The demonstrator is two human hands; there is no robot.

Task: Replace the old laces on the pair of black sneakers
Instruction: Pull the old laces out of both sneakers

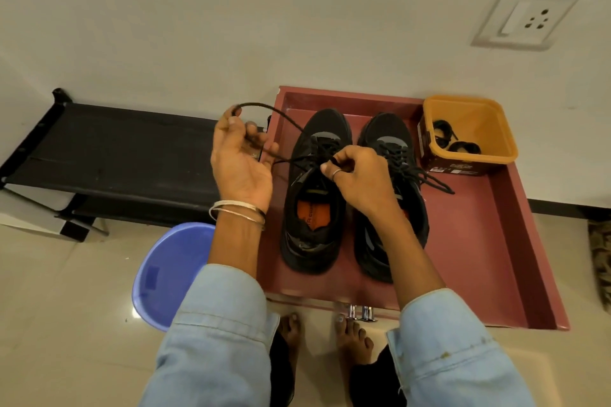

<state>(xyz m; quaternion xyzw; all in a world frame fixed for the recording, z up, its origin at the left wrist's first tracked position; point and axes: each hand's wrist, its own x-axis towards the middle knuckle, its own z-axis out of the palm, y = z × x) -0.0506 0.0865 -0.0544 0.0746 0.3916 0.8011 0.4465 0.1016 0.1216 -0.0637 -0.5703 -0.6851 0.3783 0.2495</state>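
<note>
- The left hand (239,158) has its fingers curled around a black lace (291,124), the loop rising above the fingertips.
- The right hand (355,175) pinches the same lace with thumb and forefinger, right at the eyelets of the left shoe (314,208).
- The right shoe (390,142) sits just beside the right hand's knuckles, its laces (426,177) trailing loose onto the red tray (489,241).
- Beyond the right fingers stands a yellow tub (476,109) holding coiled laces (454,144).
</note>
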